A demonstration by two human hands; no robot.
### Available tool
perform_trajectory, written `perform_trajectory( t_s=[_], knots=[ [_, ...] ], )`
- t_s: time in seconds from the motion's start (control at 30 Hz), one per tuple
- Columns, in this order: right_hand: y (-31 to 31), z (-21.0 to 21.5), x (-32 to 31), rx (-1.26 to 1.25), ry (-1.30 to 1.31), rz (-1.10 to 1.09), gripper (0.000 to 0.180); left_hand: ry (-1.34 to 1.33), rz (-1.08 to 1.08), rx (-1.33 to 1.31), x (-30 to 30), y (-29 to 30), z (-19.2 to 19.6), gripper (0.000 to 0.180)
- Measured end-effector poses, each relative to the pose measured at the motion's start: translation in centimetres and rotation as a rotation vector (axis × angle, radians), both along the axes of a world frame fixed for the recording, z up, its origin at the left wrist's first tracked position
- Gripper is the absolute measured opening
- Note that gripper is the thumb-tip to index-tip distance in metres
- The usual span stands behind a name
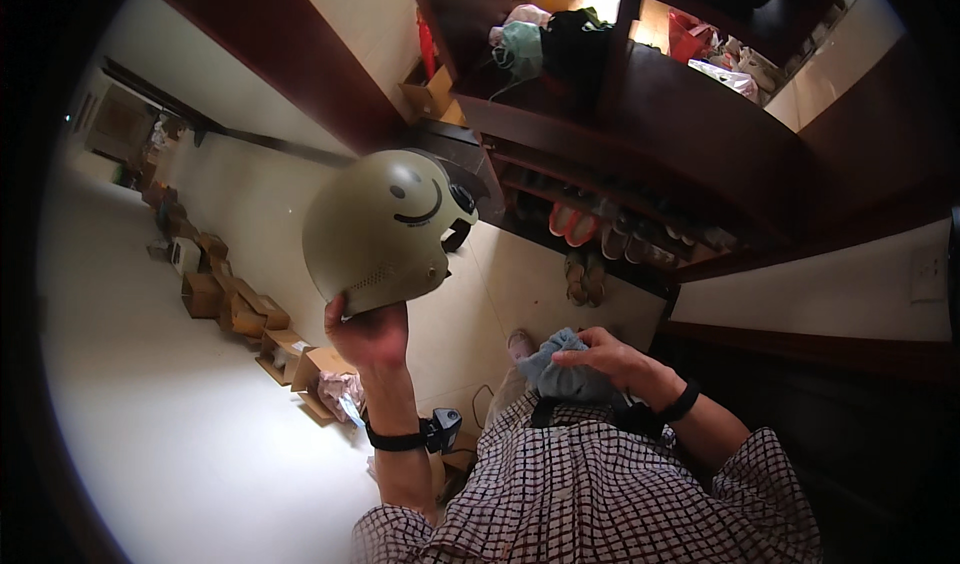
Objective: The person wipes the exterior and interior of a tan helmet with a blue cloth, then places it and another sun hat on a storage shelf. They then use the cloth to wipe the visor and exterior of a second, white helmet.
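Observation:
My left hand [368,334] is raised and grips the lower rim of an olive-beige helmet [375,219]. A dark smiley mark decorates the helmet's shell, and a dark round fitting sits at its right side. The fingers inside the helmet are hidden. In front of my waist, my right hand [612,356] is closed on a bunched grey-blue cloth [560,364]. The cloth hangs well below the helmet, to its right.
A dark wooden shoe cabinet [690,114] stands ahead, with several shoes [600,234] on its lower rack. Sandals [585,279] lie on the tiled floor [520,274] before it. Several cardboard boxes [245,309] line the wall at left. A mint-green mask [518,49] hangs among things on the cabinet.

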State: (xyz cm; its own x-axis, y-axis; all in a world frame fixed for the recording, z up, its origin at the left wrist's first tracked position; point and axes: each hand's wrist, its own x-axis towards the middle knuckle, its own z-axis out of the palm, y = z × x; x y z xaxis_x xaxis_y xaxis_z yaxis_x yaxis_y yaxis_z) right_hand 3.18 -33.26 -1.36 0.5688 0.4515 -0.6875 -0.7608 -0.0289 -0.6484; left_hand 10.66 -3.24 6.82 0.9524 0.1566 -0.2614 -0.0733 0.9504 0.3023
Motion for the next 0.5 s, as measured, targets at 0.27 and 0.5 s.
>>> perform_trajectory(
  t_s=[0.27, 0.5],
  knots=[
    [-1.7, -1.4, 0.4, 0.214, 0.096, -0.206, 0.046, -0.123, -0.272, -0.134, -2.6, -3.0, 1.2, 0.059],
    [-1.9, 3.1, -1.2, 0.395, 0.222, -0.363, 0.059, -0.141, -0.509, -0.209, -3.4, -8.8, 1.2, 0.066]
  ],
)
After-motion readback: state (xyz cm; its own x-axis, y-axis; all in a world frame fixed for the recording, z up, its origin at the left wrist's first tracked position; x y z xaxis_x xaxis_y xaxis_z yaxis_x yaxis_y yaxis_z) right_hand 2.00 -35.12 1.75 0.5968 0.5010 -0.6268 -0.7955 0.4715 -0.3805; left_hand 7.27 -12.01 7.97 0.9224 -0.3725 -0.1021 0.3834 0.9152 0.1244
